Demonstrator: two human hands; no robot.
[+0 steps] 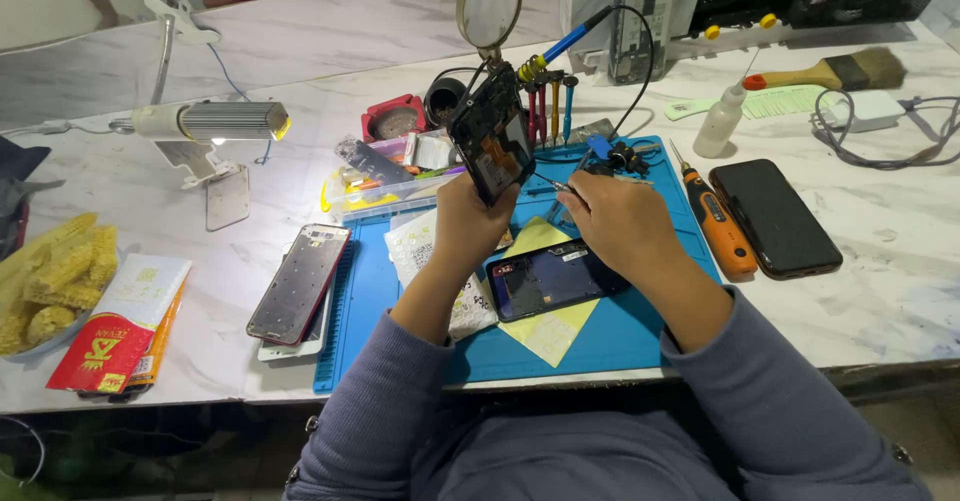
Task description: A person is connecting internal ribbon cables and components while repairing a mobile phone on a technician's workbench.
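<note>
My left hand [468, 223] holds an opened black phone body [494, 141] upright above the blue work mat [380, 291], its inner side with orange parts facing me. My right hand [620, 219] grips thin metal tweezers [553, 186] whose tips point at the lower right edge of that phone body. Below both hands, a second dark phone [548, 277] lies flat on a yellow sheet [548, 333] on the mat.
An orange electric screwdriver [718, 223] and a black phone [774, 216] lie right of the mat. A phone frame [299, 283] lies to the left. A lit desk lamp [210, 121], a magnifier [489, 5], a screwdriver rack [548, 89], a brush [828, 73] and a squeeze bottle [718, 123] stand behind.
</note>
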